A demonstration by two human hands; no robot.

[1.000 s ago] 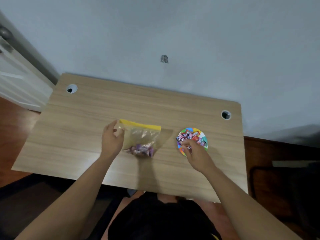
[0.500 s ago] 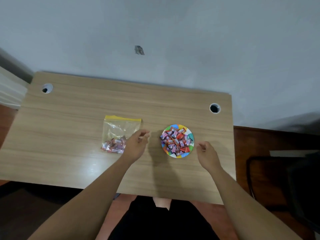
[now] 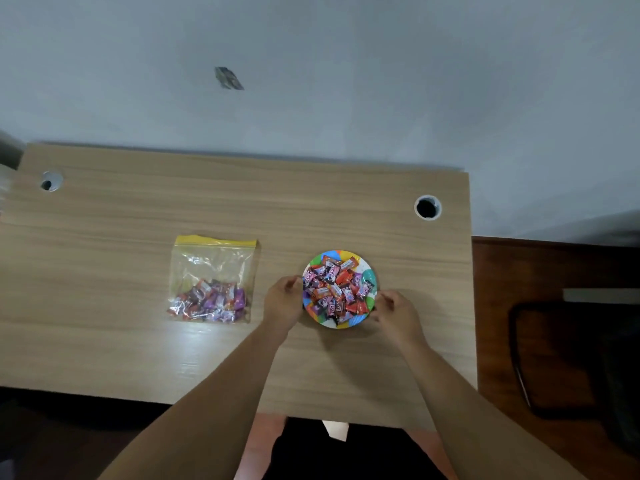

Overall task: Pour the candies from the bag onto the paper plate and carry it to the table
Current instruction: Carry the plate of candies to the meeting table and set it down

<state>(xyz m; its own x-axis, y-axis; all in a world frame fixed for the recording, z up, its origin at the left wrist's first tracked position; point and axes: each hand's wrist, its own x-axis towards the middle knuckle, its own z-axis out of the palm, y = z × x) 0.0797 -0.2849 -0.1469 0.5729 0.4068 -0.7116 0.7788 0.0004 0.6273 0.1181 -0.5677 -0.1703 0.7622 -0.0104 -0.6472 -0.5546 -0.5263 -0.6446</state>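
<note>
Both forearms reaching in from bottom edge. Left hand (image 3: 282,299) pinching left rim of paper plate (image 3: 341,323), right hand (image 3: 396,311) curled at right rim, actual grip unclear. Plate flat on desk (image 3: 346,195), heaped with wrapped candies (image 3: 337,289). Left of it, well apart, zip bag (image 3: 213,280) lying flat, some candies inside. Grommet hole (image 3: 427,207) far right.

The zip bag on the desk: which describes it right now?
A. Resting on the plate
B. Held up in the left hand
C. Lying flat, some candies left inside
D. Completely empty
C: the zip bag lies flat on the desk, untouched, with wrapped candies bunched at its near end.
</note>
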